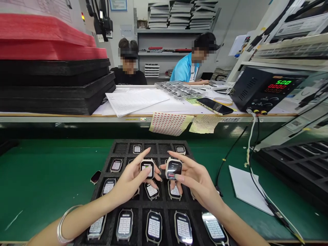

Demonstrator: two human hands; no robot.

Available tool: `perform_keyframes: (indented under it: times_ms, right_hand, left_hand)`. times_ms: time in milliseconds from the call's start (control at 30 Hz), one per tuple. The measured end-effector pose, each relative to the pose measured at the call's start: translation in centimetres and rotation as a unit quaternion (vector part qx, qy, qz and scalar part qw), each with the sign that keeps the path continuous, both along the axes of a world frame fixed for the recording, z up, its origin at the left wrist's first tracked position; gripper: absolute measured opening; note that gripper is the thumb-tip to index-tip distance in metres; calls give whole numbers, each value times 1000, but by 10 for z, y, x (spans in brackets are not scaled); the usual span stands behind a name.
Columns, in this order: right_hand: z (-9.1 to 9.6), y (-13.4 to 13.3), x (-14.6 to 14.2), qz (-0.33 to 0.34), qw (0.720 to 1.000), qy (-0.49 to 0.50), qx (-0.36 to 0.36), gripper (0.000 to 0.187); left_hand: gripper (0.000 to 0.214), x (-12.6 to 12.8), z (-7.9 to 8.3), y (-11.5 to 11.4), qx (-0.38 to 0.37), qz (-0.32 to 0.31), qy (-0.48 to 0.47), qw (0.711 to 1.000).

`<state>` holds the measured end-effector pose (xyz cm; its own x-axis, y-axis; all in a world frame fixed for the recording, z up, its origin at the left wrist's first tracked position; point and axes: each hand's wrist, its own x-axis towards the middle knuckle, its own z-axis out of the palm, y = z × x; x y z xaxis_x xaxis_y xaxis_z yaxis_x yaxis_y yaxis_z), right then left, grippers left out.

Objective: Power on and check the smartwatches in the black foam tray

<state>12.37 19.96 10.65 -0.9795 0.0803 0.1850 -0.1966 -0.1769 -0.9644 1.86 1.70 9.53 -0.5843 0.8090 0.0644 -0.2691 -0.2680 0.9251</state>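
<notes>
My left hand (130, 181) pinches a small watch body (147, 168) with a lit white screen, held up over a black foam tray (120, 147). My right hand (194, 179) grips a second watch body (173, 168), its screen dark with a red mark. Both hands hover close together above the tray's middle rows. The tray's pockets hold several more watch bodies (154, 226) with lit screens. One watch body (95, 176) lies on the green mat just left of the tray.
A white sheet (246, 189) and cables (252, 150) lie on the green mat (41, 184) to the right. Behind stands a raised shelf with black foam stacks (56, 85), papers (135, 99), sticker sheets (170, 123) and a power supply (263, 89). Two people sit beyond it.
</notes>
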Motion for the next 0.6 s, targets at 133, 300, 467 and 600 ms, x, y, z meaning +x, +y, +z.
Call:
perform_keyframes:
  times_ms: [133, 300, 467, 600]
  right_hand:
    - [3, -3, 1, 3, 1000, -1, 7, 53]
    - [7, -8, 1, -41, 998, -32, 34, 56]
    - [3, -4, 0, -31, 999, -14, 16, 54]
    - [-2, -1, -2, -37, 999, -16, 24, 39]
  left_hand:
    - [71, 1, 0, 0, 11, -7, 3, 1000]
    - [83, 2, 0, 1, 31, -15, -9, 999]
    - [76, 1, 0, 1, 3, 9, 2, 1000]
    - [68, 0, 2, -2, 3, 6, 25, 1000]
